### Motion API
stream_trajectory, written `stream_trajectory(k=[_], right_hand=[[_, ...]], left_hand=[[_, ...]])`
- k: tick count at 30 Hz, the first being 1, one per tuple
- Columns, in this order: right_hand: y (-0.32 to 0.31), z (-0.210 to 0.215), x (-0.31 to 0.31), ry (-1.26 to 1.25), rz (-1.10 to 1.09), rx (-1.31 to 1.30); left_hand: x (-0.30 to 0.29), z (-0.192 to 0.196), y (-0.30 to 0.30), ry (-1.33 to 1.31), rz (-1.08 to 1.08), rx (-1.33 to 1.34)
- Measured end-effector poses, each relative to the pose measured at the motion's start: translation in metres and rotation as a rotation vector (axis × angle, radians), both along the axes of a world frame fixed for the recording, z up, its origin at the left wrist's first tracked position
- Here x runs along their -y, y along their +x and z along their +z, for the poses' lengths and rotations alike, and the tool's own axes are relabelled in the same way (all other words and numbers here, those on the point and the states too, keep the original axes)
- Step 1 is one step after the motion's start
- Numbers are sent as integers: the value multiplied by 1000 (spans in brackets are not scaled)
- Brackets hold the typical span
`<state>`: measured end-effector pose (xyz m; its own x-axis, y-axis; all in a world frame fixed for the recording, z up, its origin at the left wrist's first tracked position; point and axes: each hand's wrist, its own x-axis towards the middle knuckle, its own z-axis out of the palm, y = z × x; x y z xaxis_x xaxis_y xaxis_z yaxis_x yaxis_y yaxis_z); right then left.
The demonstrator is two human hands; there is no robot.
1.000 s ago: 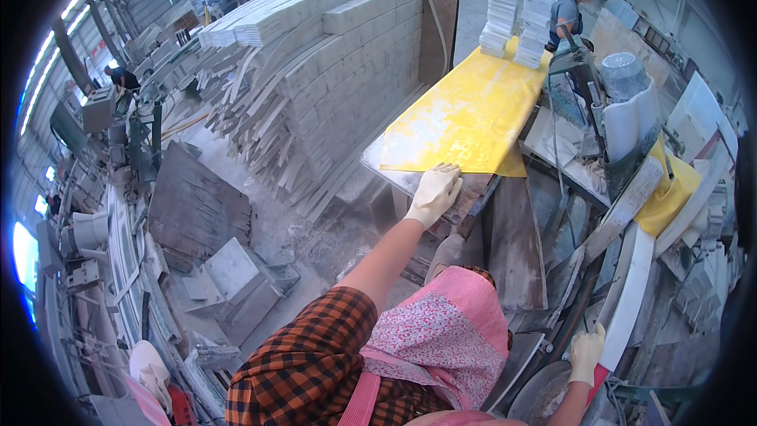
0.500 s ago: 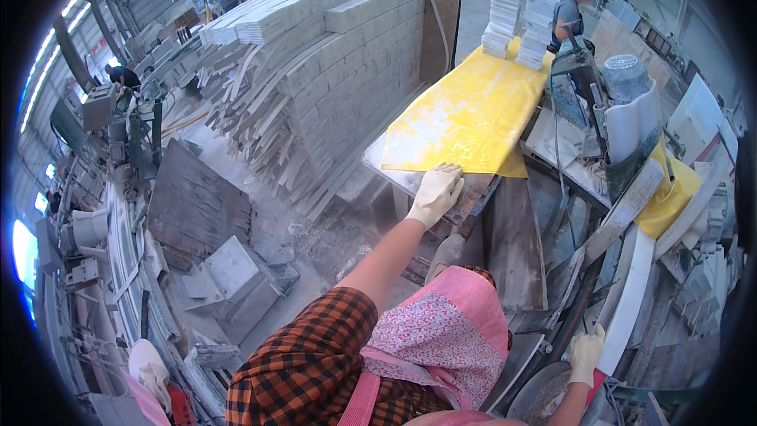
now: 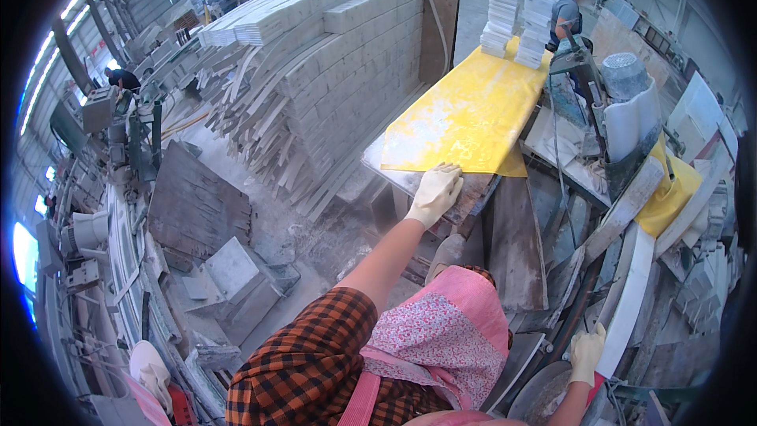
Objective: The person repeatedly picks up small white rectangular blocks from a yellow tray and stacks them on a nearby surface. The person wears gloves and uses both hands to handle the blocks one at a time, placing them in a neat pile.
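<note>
My left hand (image 3: 437, 196), in a cream glove, lies with its fingers flat on the near edge of a worn table slab (image 3: 475, 187). Its fingertips touch the hem of a wet yellow sheet (image 3: 465, 122) spread over that slab. Low on the right is my right hand (image 3: 585, 353), gloved the same way, its fingers apart. It is against the near end of a long white strip (image 3: 628, 312), which runs away from me along a rail. Two stacks of white slabs (image 3: 500, 20) stand at the sheet's far end.
A tall pile of pale stone strips (image 3: 347, 71) rises left of the table. Dark boards and a grey block (image 3: 234, 268) lie on the floor at left. A machine with a cylindrical motor (image 3: 624, 77) stands at right. Another person (image 3: 569, 12) is beyond the slab stacks.
Both my hands stay where they were. The person at the far right has shifted slightly, and the far-left worker's posture differs a little.
</note>
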<state>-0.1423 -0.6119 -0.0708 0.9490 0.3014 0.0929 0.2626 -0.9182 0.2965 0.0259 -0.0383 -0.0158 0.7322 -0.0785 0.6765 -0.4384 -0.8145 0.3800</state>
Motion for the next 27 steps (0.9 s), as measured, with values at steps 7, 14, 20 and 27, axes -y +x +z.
stream_trajectory(k=[7, 14, 20, 27], right_hand=[[-1, 0, 0, 33, 35, 31], [-2, 0, 1, 42, 56, 48], [-1, 0, 0, 48, 32, 29], [-2, 3, -3, 53, 13, 4]], left_hand=[[0, 1, -1, 6, 6, -30], [-1, -1, 0, 20, 7, -65], [-2, -4, 2, 17, 7, -81], [-2, -3, 0, 0, -9, -18]])
